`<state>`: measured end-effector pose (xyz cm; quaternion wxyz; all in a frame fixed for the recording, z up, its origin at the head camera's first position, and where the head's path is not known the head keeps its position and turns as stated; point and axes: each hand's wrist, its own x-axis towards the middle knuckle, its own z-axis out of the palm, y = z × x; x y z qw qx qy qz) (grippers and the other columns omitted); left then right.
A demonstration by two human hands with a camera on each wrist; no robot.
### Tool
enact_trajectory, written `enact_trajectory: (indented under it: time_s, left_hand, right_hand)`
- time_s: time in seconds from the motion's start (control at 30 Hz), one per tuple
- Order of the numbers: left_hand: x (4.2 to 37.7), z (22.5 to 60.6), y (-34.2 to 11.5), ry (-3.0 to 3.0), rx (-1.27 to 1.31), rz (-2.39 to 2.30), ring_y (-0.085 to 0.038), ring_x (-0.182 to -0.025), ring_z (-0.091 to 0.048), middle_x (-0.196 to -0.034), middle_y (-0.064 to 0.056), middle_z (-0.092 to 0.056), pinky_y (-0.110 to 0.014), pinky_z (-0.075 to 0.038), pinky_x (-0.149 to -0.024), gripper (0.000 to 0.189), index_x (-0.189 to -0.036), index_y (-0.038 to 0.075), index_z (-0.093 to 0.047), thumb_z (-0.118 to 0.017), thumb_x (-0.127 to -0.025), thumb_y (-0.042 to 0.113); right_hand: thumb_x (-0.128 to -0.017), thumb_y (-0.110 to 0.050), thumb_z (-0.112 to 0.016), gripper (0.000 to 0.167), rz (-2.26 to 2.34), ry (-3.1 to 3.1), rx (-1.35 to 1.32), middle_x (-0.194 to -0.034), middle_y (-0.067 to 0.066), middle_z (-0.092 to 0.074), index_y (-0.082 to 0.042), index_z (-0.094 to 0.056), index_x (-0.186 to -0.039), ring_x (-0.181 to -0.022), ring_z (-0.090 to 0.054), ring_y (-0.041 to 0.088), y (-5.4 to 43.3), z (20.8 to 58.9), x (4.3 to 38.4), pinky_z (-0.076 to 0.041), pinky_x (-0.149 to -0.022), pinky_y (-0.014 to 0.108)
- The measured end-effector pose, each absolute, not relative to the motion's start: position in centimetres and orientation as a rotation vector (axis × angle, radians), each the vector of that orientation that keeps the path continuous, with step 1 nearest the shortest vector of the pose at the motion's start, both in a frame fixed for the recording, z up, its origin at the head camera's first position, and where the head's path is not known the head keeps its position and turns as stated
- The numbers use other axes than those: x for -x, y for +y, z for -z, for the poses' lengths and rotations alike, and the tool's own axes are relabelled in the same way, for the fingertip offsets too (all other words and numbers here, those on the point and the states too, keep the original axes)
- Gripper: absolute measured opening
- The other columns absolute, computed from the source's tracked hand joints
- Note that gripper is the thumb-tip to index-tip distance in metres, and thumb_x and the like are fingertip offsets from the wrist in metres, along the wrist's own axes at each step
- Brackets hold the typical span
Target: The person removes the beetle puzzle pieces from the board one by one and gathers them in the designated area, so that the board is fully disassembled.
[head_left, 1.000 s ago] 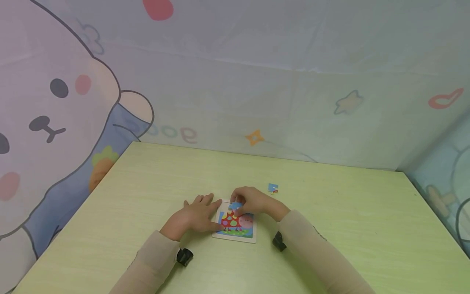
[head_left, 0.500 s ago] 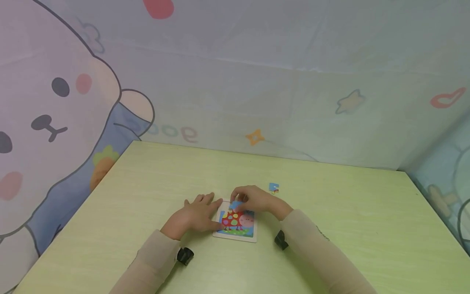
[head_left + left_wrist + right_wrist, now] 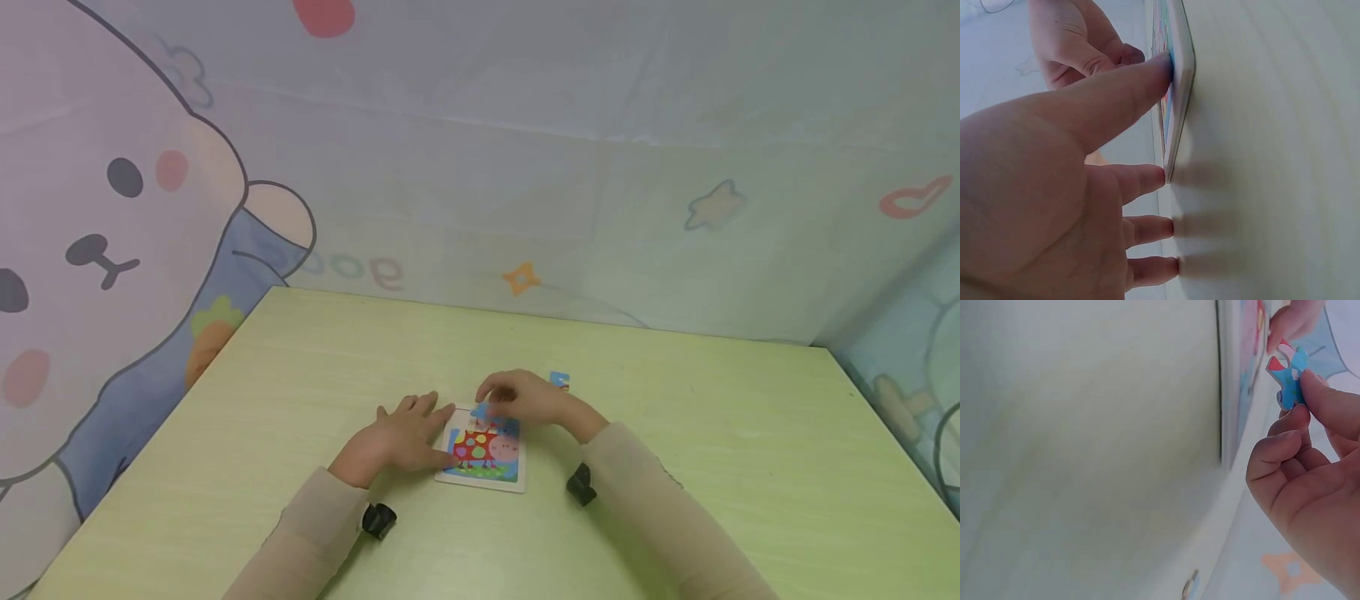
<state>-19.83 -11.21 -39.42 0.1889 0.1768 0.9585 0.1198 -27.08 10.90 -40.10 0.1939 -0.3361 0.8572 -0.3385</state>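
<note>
A small jigsaw puzzle in a pale square frame lies on the table, its picture a pink-faced figure with a spotted red body. My left hand rests at its left side with fingers spread; in the left wrist view the thumb presses on the puzzle's edge and the other fingertips touch the table. My right hand pinches a blue-and-red puzzle piece between thumb and fingers, held over the upper part of the puzzle.
Another blue puzzle piece lies on the table just beyond the right hand. Black wrist mounts hang below both sleeves. A printed cloth backdrop rises behind the table's far edge.
The right hand has shifted slightly up and to the right with the pinched piece, lifting it off the puzzle's upper area. The left hand stays in place.
</note>
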Motion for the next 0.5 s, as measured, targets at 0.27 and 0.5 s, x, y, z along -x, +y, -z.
enact_trajectory:
  time_s: [0.27, 0.5]
  left_hand:
    - [19.9, 39.6, -11.1, 2.700, -0.484, -0.340, -0.041, -0.142, -0.022, -0.156, -0.018, -0.024, -0.075, -0.018, -0.102, 0.077, -0.150, 0.011, -0.035, -0.065, -0.088, 0.045]
    - [19.9, 39.7, -11.2, 2.698, -0.480, -0.360, -0.041, -0.142, -0.021, -0.156, -0.018, -0.024, -0.075, -0.016, -0.103, 0.077, -0.150, 0.010, -0.035, -0.066, -0.088, 0.043]
  right_hand:
    - [-0.094, -0.006, -0.060, 0.015, 1.015, 2.422, 0.903, -0.089, 0.003, -0.061, -0.005, -0.066, -0.107, -0.079, -0.050, 0.015, 12.9, 39.3, 27.7, -0.045, -0.073, 0.027]
    - [-0.093, -0.005, -0.060, 0.018, 1.070, 2.445, 0.842, -0.087, 0.004, -0.062, 0.000, -0.065, -0.110, -0.078, -0.051, 0.016, 15.7, 38.5, 28.4, -0.045, -0.071, 0.028]
